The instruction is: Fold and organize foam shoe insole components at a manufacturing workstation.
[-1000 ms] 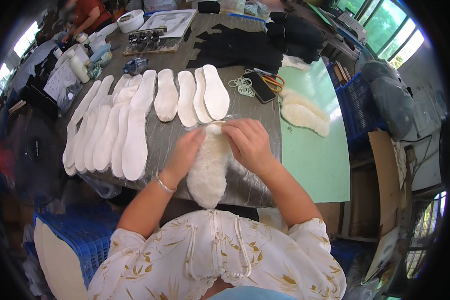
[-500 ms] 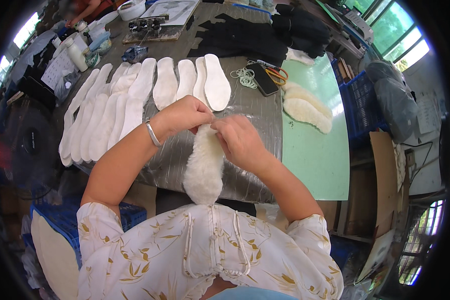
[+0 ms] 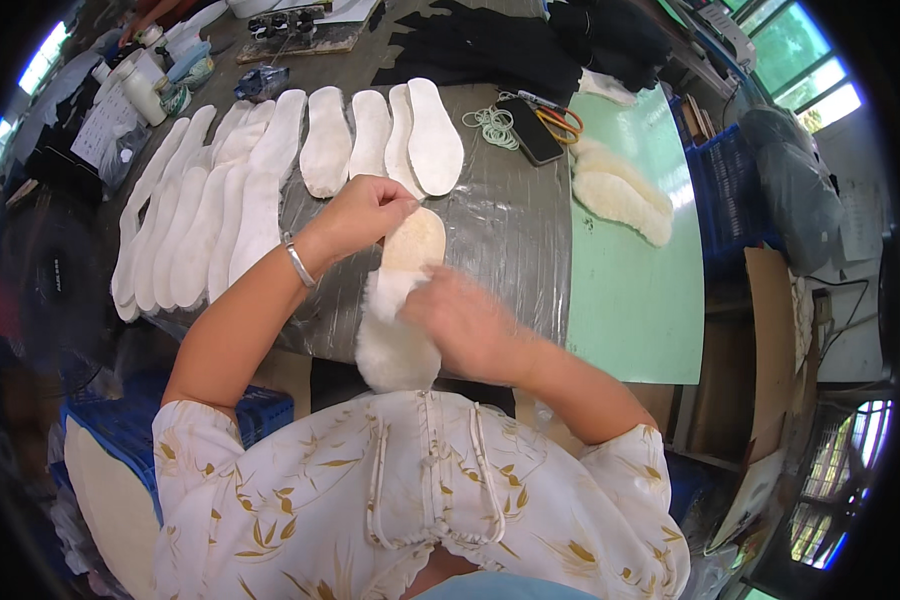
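A white fleece insole (image 3: 400, 352) lies lengthwise in front of me, its fluffy lower end hanging over the table's near edge. Its upper end shows a smooth cream surface (image 3: 415, 240), with a whiter edge crossing it lower down. My left hand (image 3: 362, 212) pinches the tip of that upper end, fingers closed. Over the insole's middle, my right hand (image 3: 465, 325) is smeared by motion; its fingertips meet the white part, but their grip does not show. Beyond my hands, several flat white insoles (image 3: 328, 140) lie in an overlapping row.
Two fleece insoles (image 3: 622, 200) rest on the green board (image 3: 630, 310) to the right. Next to it are a phone (image 3: 532, 130), orange-handled scissors (image 3: 567, 124) and pale green cord (image 3: 492, 125). Black fabric (image 3: 480, 50) lies at the back. Blue crates (image 3: 725, 195) stand right of the table.
My right hand has come down from the insole's top to its middle, uncovering the smooth cream surface. My left hand still pinches the tip. The view has shifted slightly.
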A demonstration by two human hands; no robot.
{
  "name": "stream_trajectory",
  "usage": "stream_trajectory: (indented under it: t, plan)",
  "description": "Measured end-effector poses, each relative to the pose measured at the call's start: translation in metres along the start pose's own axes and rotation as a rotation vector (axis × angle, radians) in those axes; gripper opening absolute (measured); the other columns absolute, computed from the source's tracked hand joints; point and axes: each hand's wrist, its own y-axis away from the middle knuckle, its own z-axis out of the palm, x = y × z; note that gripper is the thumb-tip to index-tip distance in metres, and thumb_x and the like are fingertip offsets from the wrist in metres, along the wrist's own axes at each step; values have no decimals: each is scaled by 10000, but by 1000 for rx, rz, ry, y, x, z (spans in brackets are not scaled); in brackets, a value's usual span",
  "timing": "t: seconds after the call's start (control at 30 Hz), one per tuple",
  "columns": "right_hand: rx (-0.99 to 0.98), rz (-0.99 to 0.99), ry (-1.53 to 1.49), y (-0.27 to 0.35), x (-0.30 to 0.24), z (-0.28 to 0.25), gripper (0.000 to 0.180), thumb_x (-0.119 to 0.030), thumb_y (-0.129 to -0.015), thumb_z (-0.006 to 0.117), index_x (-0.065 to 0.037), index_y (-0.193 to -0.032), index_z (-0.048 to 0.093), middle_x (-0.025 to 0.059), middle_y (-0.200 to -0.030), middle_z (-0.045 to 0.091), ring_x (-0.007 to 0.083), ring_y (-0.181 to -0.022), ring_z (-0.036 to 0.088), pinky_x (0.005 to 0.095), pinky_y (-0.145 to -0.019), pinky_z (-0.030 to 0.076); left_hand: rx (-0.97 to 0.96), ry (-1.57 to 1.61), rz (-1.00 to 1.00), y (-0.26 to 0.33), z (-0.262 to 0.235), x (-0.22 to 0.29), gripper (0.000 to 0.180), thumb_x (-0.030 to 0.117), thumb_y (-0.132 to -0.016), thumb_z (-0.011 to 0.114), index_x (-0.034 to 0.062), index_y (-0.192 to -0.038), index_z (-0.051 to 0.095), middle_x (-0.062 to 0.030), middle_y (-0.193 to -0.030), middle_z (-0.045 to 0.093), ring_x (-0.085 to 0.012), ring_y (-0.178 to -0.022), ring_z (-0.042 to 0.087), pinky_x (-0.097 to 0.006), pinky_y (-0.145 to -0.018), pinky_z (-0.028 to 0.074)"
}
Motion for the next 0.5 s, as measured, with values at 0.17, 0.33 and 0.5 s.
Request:
stream_trajectory:
  t: [0.17, 0.33, 0.5]
  plan:
    - [158, 309, -91, -27, 25, -32, 395, 40, -817, 627, -50, -1201, 596, 113, -1007, 639, 305, -943, 614, 415, -869, 496, -167, 258, -28, 12, 4, 1, 338, 293, -1002, 611, -6, -1150, 659, -34, -1074, 677, -93, -983, 613, -276, -867, 506]
    - [134, 398, -229, -35, 31, -41, 390, -29, -835, 628, -58, -1223, 599, 113, -903, 646, 277, -848, 633, 387, -772, 521, -550, 611, 101, 21, 6, -32, 676, 394, -921, 681, 3, -1429, 468, -91, -1323, 582, -184, -1228, 540, -363, -1044, 437]
    - [116, 416, -219, -36, 36, -40, 467, 23, -813, 505, -45, -1271, 568, 139, -916, 656, 258, -724, 672, 374, -702, 545, -546, 484, 125, 25, 19, -49, 705, 152, -769, 786, 15, -1386, 475, -82, -1292, 583, -209, -1192, 567, -362, -1036, 449]
